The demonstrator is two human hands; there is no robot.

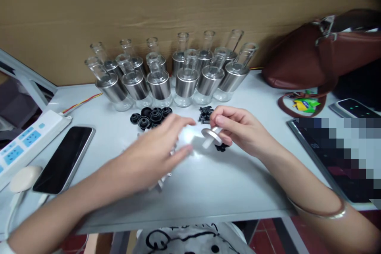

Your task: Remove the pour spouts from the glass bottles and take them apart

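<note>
My right hand (235, 127) pinches a silver disc-shaped stopper (212, 135) with a pale stem, held above the table. My left hand (168, 143), slightly blurred, has its thumb and fingers apart with nothing between them. Under and beside the left hand are silver parts (160, 182), mostly hidden. Round black caps (144, 122) lie in a cluster behind the left hand. Small black pieces (206, 114) form a pile behind the right hand, and more black pieces (222, 147) lie beneath it.
Several glass bottles with metal sleeves (158, 83) stand in rows along the cardboard wall. On the left are a phone (64, 158) and a power strip (26, 143). A brown bag (297, 55), a green-yellow packet (306, 105) and a dark tablet-like device (324, 158) lie on the right.
</note>
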